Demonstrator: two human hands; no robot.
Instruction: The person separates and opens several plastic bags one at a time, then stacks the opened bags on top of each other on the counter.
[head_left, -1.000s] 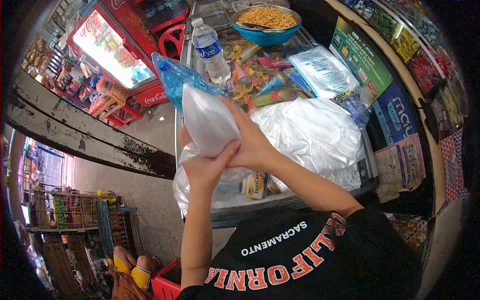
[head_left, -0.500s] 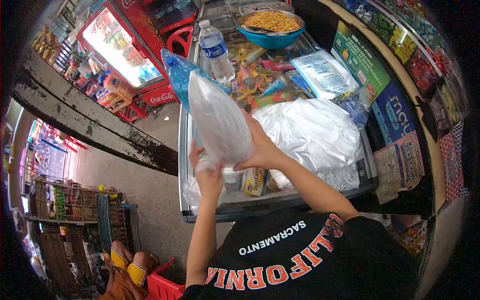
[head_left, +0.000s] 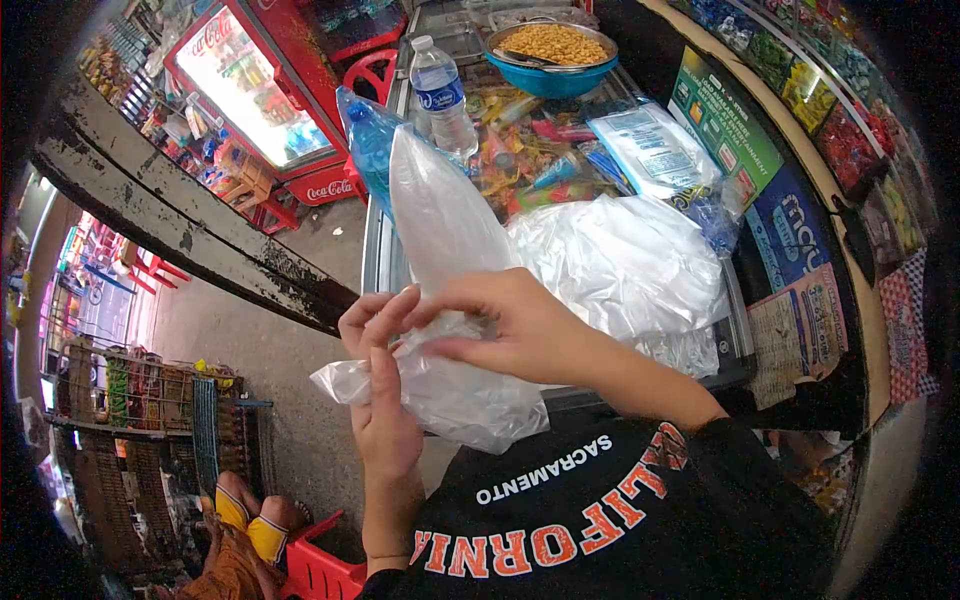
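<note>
A thin, translucent white plastic bag hangs crumpled between my hands, close above the front edge of the glass-topped chest freezer. My left hand grips its gathered end, which pokes out to the left past the fingers. With thumb and curved fingers, my right hand pinches the same plastic just beside the left fingertips. Behind the hands rises a tall, pointed bundle of white plastic, its base hidden by my right hand. A clear blue plastic wrap leans against that bundle's left side.
A heap of white plastic bags lies right of the hands on the freezer. Farther back stand a water bottle and a blue basin topped with peanut-like food. A person sits at lower left by a red chair.
Both hands have come off the tall white bundle and drawn nearer my body. The thin plastic bag is now stretched between them, in front of the bundle.
</note>
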